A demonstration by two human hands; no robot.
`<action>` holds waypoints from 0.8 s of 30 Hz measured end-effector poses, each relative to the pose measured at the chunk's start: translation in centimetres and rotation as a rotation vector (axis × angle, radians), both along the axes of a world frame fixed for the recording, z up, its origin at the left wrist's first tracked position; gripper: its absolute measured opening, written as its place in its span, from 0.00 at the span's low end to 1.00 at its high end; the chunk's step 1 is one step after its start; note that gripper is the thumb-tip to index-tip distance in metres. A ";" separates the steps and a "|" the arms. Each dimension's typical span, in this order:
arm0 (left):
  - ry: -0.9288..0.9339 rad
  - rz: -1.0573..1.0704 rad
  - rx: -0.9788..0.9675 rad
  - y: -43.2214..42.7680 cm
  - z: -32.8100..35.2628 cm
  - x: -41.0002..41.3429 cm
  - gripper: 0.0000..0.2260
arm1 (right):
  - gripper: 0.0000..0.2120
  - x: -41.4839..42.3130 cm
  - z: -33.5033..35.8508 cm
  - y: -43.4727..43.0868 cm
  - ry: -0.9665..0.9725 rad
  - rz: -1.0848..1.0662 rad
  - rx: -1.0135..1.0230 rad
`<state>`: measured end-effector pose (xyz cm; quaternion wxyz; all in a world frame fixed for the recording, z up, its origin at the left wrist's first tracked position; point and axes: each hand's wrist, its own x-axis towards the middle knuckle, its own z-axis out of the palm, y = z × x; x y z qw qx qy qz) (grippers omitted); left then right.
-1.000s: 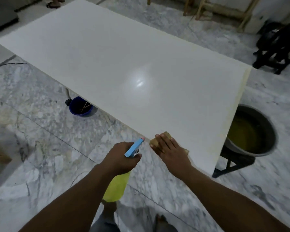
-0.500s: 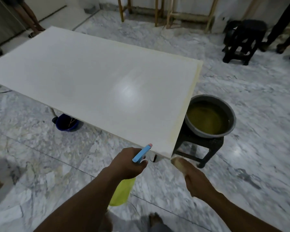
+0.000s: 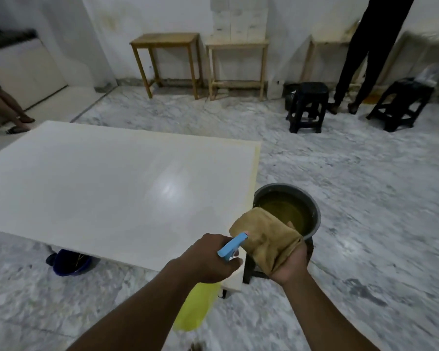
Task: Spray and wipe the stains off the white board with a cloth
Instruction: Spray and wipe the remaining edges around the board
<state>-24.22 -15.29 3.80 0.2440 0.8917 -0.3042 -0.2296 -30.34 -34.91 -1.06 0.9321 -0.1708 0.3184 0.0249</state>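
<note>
Beside the near corner of the white board, fingers of the right hand grasp a soft, limp cloth by the basin; bunched, it should wipe firmly. The left hand grips the light spray bottle at its neck.

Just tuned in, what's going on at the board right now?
A person stands at the near right corner of the white board. The left hand grips a yellow spray bottle, its blue nozzle aimed toward the tan cloth, which the right hand holds up by a metal basin of yellowish liquid. The cloth is in the air, not on the board.
</note>
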 end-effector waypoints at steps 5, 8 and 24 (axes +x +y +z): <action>0.006 -0.101 0.036 -0.2 0.4 4.8 0.11 | 0.35 4.6 2.0 1.0 -0.017 0.026 0.026; -0.072 -0.076 0.051 0.2 0.4 8.5 0.11 | 0.36 7.9 3.1 1.0 -0.010 0.031 -0.040; -0.001 0.074 -0.138 -6.1 -1.2 23.6 0.11 | 0.24 21.2 1.0 -7.7 0.286 0.307 -0.514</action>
